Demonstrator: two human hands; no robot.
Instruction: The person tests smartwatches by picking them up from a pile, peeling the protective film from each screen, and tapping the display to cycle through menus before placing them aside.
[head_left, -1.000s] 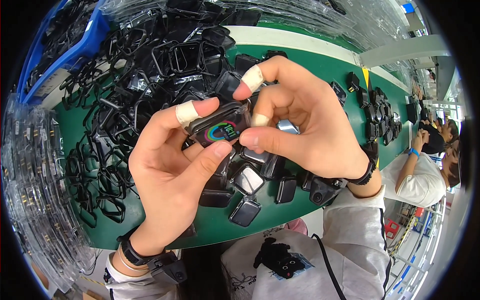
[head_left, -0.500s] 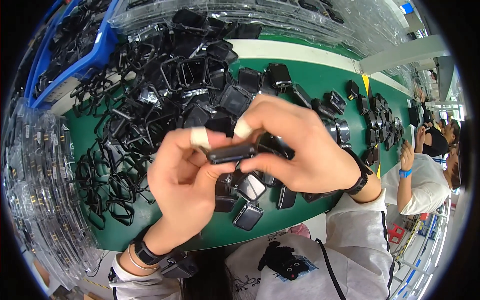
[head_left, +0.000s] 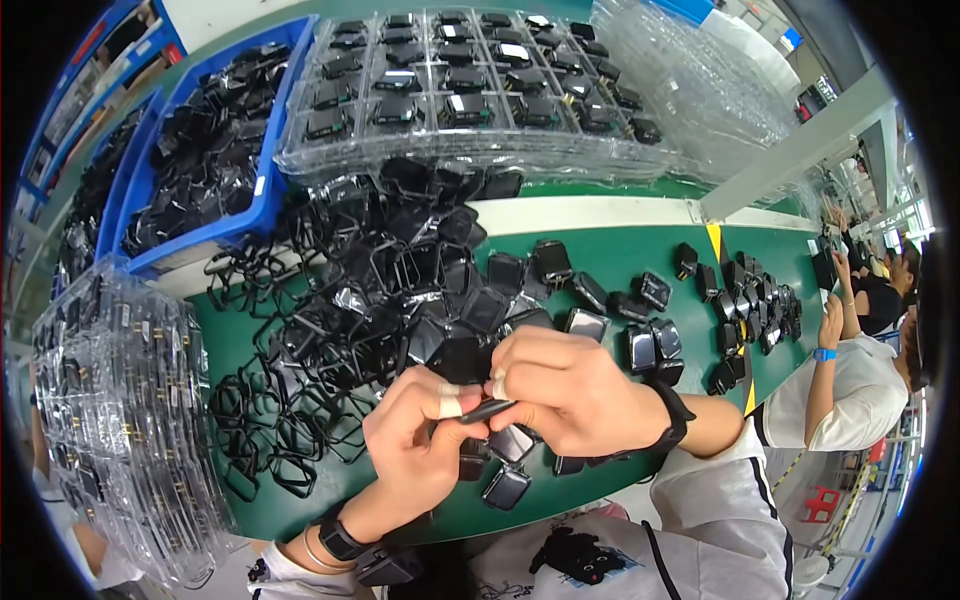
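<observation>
Over the near edge of the green workbench (head_left: 615, 245), roughly midway along it, a dark flat piece (head_left: 484, 411) is held up between two hands. The left hand (head_left: 415, 440) is clamped on one end of it, thumb below and bent fingers above; the right hand (head_left: 565, 392) pinches the other end in the same manner, the fingertips of the two hands close together. The piece is seen nearly edge-on, so its faces cannot be made out. Pale tape (head_left: 449, 407) wraps a finger of the left hand.

Just below the hands, toward the near edge, lie a silver-faced watch case (head_left: 511, 443) and a dark watch case (head_left: 506, 487). Beyond the hands, a heap of black frames (head_left: 340, 340) spreads from the left end of the workbench toward its far edge. To the right of the heap, more watch cases (head_left: 640, 350) lie scattered, and a tighter cluster (head_left: 760, 300) sits by the yellow tape strip (head_left: 714, 245).

Past the far edge stand a blue bin (head_left: 200, 248) full of black parts and a clear compartment tray (head_left: 480, 145) of dark units. Stacked clear trays (head_left: 130, 430) rise at the left end.
</observation>
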